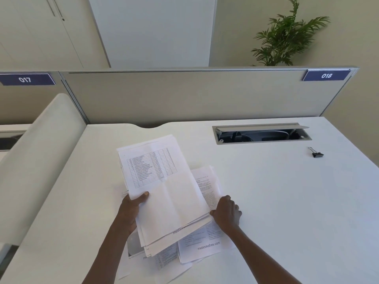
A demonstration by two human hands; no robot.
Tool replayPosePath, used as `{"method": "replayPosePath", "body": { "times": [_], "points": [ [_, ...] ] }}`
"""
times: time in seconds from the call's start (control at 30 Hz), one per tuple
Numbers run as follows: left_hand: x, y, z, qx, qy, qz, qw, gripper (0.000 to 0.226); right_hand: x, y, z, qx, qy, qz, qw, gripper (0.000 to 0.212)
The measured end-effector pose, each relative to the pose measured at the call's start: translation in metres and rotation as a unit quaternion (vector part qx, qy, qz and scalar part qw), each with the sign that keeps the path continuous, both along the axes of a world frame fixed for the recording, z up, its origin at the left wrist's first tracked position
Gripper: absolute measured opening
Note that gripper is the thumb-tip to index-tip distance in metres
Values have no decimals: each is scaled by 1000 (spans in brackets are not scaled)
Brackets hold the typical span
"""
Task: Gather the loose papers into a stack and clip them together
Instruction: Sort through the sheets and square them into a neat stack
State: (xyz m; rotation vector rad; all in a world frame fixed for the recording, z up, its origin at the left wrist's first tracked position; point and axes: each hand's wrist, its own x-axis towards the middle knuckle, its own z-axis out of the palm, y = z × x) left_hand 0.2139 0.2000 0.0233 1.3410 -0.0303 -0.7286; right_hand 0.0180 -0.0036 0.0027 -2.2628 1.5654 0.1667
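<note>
A loose bundle of white printed papers (170, 193) is lifted off the desk, its top sheet showing a table of text. My left hand (133, 206) grips the bundle's left edge, thumb on top. At the bundle's right edge my right hand (226, 213) pinches the lower corner. More sheets (205, 244) lie fanned on the white desk (276, 201) under and right of the bundle, partly hidden by it. A black binder clip (316, 153) lies far right on the desk, well away from both hands.
An open cable hatch (261, 133) is sunk into the desk at the back right. A grey divider panel (194, 95) closes off the back, a white side partition (39, 152) the left. A potted plant (287, 35) stands behind the divider.
</note>
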Motion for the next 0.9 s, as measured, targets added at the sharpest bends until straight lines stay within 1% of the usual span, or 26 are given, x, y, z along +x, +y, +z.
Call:
{"method": "replayPosePath", "body": {
  "times": [0.13,0.3,0.43,0.5,0.63,0.73,0.9],
  "points": [
    [-1,1,-1,7,0,1,1000,30,4,-5,1,27,-9,-36,999,61],
    [-1,0,1,9,-2,1,1000,30,7,-9,-1,21,-9,-46,999,37],
    [-1,1,-1,10,8,-2,1000,31,7,-15,0,54,-11,-53,997,34],
    [-1,1,0,14,7,-3,1000,31,6,-19,2,69,-29,-69,995,35],
    [3,1,0,23,-5,-5,1000,34,-1,-28,8,96,-105,-117,983,38],
    [7,1,3,33,-18,-9,999,34,-6,-34,21,62,-127,-105,984,40],
    [9,-2,4,47,-33,-2,998,32,-8,-45,65,-49,-155,-58,985,36]
  ]
}}
